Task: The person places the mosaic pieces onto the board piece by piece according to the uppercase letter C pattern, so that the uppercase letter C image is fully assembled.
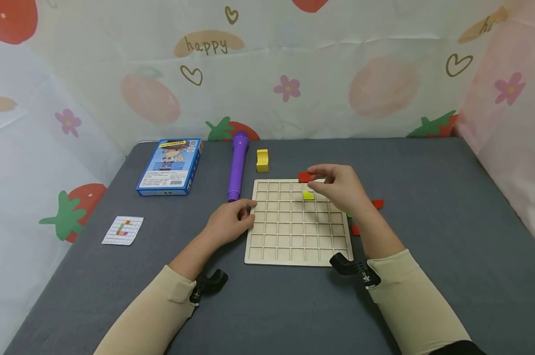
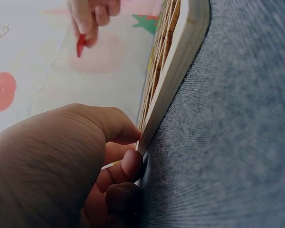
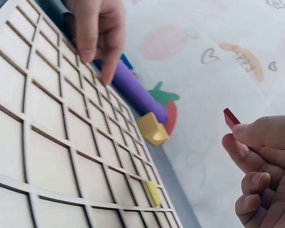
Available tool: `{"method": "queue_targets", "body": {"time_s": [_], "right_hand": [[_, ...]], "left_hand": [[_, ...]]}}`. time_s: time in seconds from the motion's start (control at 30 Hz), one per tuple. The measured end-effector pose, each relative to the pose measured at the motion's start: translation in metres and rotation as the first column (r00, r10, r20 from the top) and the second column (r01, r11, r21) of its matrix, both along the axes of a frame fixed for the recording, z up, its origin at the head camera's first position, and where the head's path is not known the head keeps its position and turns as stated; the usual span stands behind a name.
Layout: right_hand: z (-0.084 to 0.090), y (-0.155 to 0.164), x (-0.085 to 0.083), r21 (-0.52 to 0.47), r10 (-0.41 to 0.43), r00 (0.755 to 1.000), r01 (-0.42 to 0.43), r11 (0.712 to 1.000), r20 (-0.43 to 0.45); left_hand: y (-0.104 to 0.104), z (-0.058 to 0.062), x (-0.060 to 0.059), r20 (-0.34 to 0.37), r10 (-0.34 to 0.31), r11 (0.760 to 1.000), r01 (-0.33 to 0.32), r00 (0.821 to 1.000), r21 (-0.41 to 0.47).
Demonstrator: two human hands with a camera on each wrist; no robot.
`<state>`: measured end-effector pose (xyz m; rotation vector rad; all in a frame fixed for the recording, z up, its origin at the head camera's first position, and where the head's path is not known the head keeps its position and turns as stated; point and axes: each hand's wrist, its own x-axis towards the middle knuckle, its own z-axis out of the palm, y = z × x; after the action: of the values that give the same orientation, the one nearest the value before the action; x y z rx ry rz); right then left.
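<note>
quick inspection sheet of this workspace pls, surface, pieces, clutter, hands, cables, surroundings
surface: grey cloth-covered table.
job's things: wooden grid board lies flat; one yellow piece sits in a cell; red piece is held above the board's far edge.
clutter: yellow block, purple pen-like cylinder, blue box, pattern card, loose red pieces right of the board.
grippers: left hand touches the board's left edge; right hand pinches the red piece.
cables: nothing seen.
surroundings: fruit-and-flower printed backdrop.
</note>
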<state>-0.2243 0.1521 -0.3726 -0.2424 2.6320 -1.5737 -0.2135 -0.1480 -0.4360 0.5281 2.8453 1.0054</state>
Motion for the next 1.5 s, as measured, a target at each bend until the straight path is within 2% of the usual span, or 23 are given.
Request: {"method": "queue_targets", "body": {"time_s": [0.3, 0.5, 0.9, 1.5], "right_hand": [[-0.031, -0.021, -0.005, 0.141, 0.037, 0.998, -0.044, 0.989, 0.047], [-0.043, -0.027, -0.008, 0.217, 0.044, 0.997, -0.057, 0.974, 0.061], [-0.047, -0.028, -0.007, 0.344, 0.044, 0.998, -0.027, 0.939, -0.039], [-0.05, -0.027, -0.003, 0.402, 0.058, 0.989, 0.002, 0.916, -0.136]], "left_hand": [[-0.001, 0.0, 0.0, 0.002, 0.008, 1.0, -0.008, 1.0, -0.003], [0.001, 0.0, 0.0, 0.002, 0.01, 1.0, -0.01, 1.0, -0.003], [0.001, 0.0, 0.0, -0.002, 0.005, 1.0, -0.005, 1.0, 0.0], [0.0, 0.0, 0.0, -0.007, 0.006, 1.0, -0.006, 1.0, -0.009]]}}
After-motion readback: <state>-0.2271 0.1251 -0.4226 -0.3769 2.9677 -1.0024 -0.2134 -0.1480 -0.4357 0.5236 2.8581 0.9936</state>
